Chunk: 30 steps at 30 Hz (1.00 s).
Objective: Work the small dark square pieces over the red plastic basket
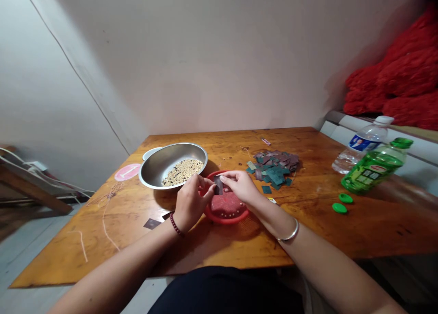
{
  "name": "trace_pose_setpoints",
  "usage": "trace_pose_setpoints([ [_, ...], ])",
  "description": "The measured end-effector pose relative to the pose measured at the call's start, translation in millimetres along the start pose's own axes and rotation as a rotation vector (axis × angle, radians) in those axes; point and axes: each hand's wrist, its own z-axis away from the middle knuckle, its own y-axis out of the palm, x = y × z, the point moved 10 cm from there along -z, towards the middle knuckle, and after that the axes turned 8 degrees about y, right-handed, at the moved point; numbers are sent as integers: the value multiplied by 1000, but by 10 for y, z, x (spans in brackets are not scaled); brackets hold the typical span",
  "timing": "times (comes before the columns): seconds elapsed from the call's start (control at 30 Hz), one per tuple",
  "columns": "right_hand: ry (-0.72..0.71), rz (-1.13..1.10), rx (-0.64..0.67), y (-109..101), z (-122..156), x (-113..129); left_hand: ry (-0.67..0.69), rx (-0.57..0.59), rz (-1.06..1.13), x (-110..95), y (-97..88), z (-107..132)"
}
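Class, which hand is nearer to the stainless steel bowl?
Left. The left hand sits right at the front rim of the stainless steel bowl; the right hand is farther away, to the bowl's right, across the red basket.

A small dark square of card [218, 185] stands almost upright, pinched between the fingertips of the left hand [190, 203] and right hand [241, 187], above the far part of a round red plastic dish [224, 221] holding a beaded red pad [226, 204]

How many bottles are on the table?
2: a clear water bottle and a green bottle, both at the right end of the table, the green one nearer the person.
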Motion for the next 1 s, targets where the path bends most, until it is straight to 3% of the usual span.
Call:
trace_pose_setpoints([
  [0.53,129,-147,19,66,17,-145,64,47,-54,-56,56,6],
  [1.0,202,-106,18,69,9,-218,53,35,-191,-33,25,-7],
])
